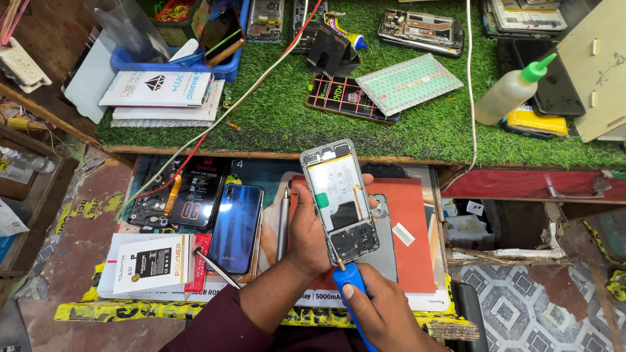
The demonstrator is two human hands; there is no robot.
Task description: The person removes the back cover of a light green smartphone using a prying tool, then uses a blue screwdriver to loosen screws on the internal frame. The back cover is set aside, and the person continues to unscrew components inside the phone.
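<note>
My left hand (306,228) holds an opened smartphone (339,195) upright by its edges, its back cover off, with the battery and circuit boards showing. My right hand (378,306) grips a blue-handled screwdriver (351,281) whose tip touches the phone's lower left corner. A grey back cover (386,242) lies flat beneath the phone on an orange-red mat (417,234).
A blue phone (236,228), a black phone (199,195), tweezers (217,267), a grey pen tool (283,225) and a white battery pack (150,262) lie to the left. The green turf shelf (280,117) behind carries phone parts, a glue bottle (512,91), boxes and a blue tray (225,68).
</note>
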